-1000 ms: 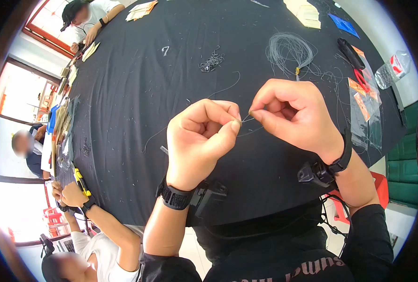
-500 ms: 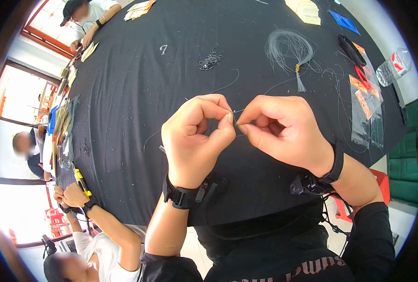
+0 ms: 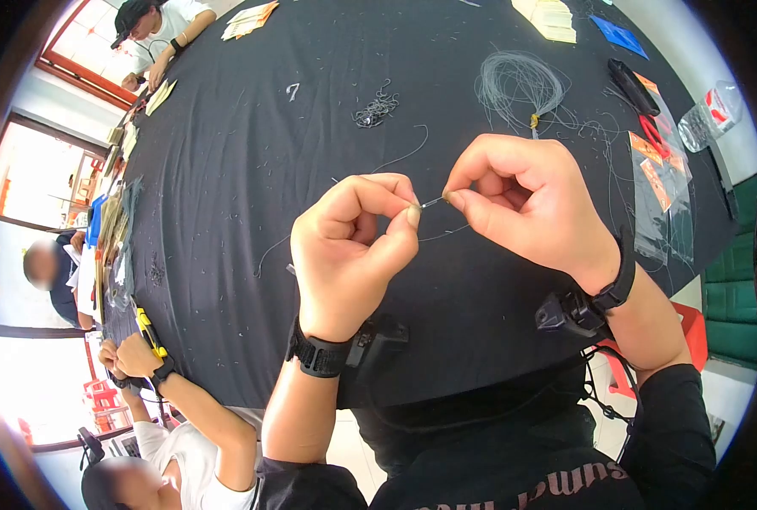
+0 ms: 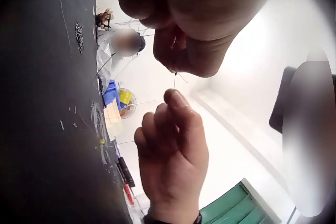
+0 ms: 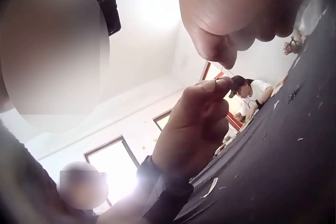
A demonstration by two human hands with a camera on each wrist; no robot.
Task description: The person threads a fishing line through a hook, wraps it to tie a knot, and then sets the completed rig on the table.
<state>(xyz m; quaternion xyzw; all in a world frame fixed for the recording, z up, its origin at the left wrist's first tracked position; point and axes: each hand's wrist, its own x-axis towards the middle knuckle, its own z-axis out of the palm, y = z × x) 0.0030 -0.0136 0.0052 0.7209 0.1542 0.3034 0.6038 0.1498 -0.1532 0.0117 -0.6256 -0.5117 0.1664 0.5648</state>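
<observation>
In the head view my left hand (image 3: 353,242) pinches a small fish hook between thumb and forefinger, mostly hidden by the fingertips. A short, shiny bit of it (image 3: 425,204) shows at their tips. Just to the right, my right hand (image 3: 536,204) pinches the thin clear fishing line (image 4: 175,81) that runs taut across the small gap between the hands. A short loose end sticks out beside it in the left wrist view. Both hands are raised over the black-covered table (image 3: 225,255). Farther back lies a tangled pile of dark hooks (image 3: 377,109).
A coil of clear line (image 3: 519,85) tied with yellow lies at the back right. Near the right edge are red-handled scissors (image 3: 653,136), plastic bags (image 3: 663,204) and a water bottle (image 3: 710,116). Other people sit along the left side, with a yellow cutter (image 3: 149,330) nearby.
The right hand came in close to the left, then moved back up and right, drawing the line straight between them. The left hand shifted slightly left and keeps its pinch.
</observation>
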